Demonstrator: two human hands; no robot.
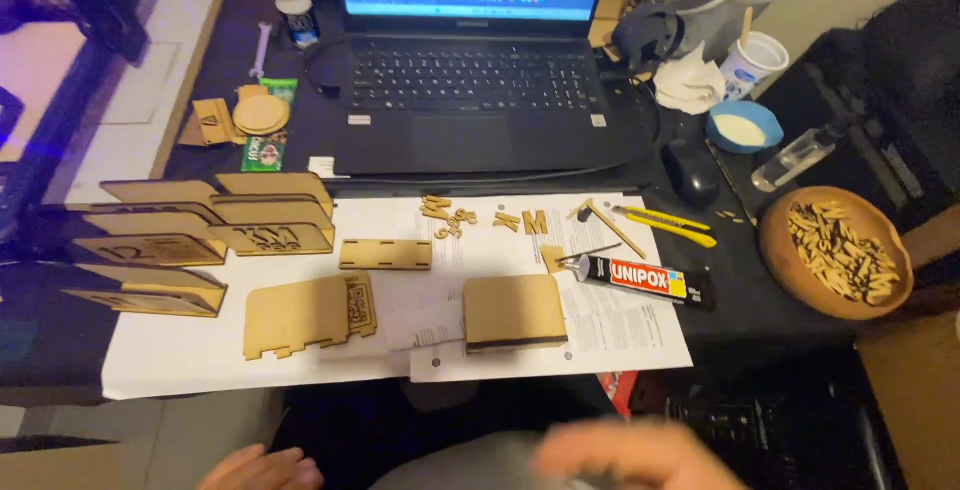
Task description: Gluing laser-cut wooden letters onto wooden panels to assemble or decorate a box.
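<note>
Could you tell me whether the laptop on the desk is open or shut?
Open: the laptop has its lid raised, the screen lit and the keyboard exposed.

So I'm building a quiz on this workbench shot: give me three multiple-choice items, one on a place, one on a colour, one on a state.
1. Where does the glue tube lie?
A. on the white paper, right of the wooden block
B. on the keyboard
C. in the bowl

2. What colour is the utility knife?
A. red
B. yellow
C. green

3. What state is the laptop in?
A. shut
B. open, screen dark
C. open, screen lit

Answers: 1 A, it rests on the paper beside the block; 2 B, its handle is yellow; 3 C, the screen glows above the keys.
</note>
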